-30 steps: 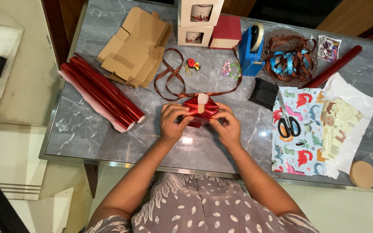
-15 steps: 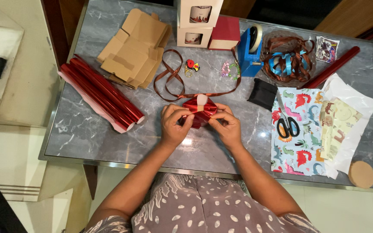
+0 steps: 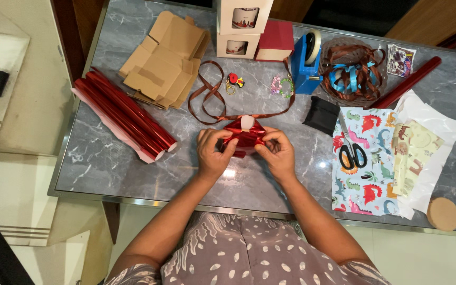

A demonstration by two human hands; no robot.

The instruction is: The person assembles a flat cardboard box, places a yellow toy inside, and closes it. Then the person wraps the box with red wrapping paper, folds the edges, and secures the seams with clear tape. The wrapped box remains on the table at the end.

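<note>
A small parcel wrapped in shiny red foil (image 3: 245, 135) sits near the middle of the grey marble-patterned table (image 3: 106, 163), and everything else is placed here relative to it. The left hand (image 3: 212, 153) grips the parcel's left side, fingers curled narrow around the foil with the thumb pressed on the near edge. The right hand (image 3: 276, 152) holds the right side the same way, fingertips pinching the crinkled foil. A pale strip of tape (image 3: 246, 122) stands at the parcel's far edge, between the two hands.

Just beyond the parcel, a long brown satin ribbon (image 3: 212, 95) loops across the table. To the parcel's left lie several rolls of red foil wrap (image 3: 125, 113), and beyond those, flattened brown cardboard boxes (image 3: 164, 55). Far behind the parcel stand two stacked white window boxes (image 3: 241, 29) beside a dark red box (image 3: 276, 39). Behind and to the right is a blue tape dispenser (image 3: 306, 66), then a tangle of brown and blue ribbons (image 3: 352, 71). A small black pouch (image 3: 322, 113) lies just right of the parcel; further right, black-handled scissors (image 3: 352, 153) rest on a sheet of dinosaur-print wrapping paper (image 3: 362, 184). A round cork coaster (image 3: 443, 214) lies at the near right corner.
</note>
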